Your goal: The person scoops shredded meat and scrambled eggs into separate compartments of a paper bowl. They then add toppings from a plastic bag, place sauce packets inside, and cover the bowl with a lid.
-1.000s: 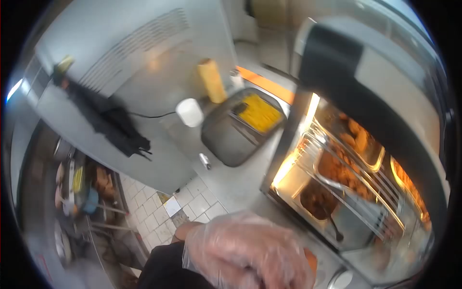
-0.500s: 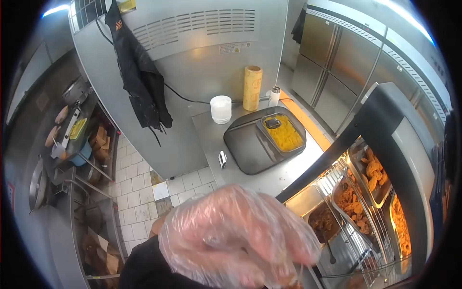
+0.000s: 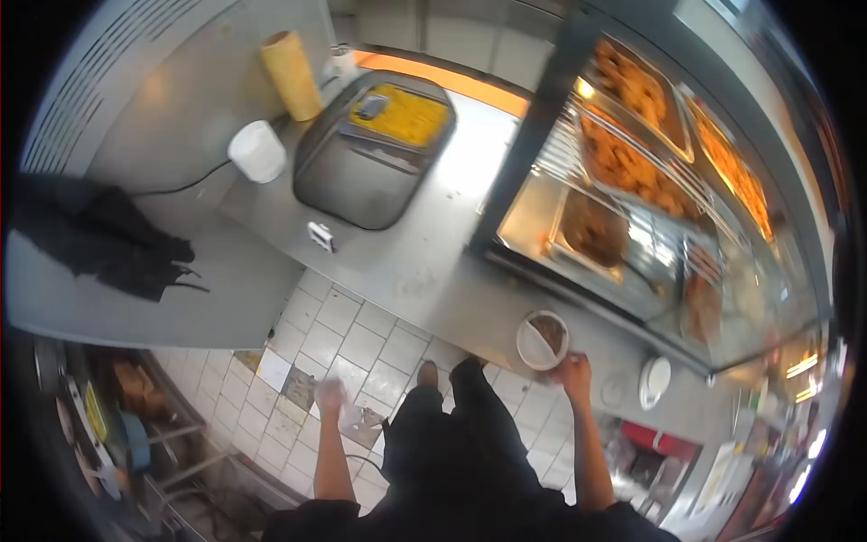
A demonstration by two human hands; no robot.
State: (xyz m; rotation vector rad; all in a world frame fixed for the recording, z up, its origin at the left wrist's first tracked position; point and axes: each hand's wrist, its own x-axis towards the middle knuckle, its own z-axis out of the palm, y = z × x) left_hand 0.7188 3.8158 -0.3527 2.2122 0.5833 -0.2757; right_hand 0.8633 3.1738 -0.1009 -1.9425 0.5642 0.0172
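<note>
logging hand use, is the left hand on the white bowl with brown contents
No, the left hand shows against floor tiles, apart from the white bowl; the right hand is at its rim.

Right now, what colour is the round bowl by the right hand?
The bowl is white, as the head view shows best.

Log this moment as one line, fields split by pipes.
right hand: at bowl rim | left hand: blurred, grip unclear | bowl: at counter edge, brown food inside | tray: on counter, bearing yellow food
</note>
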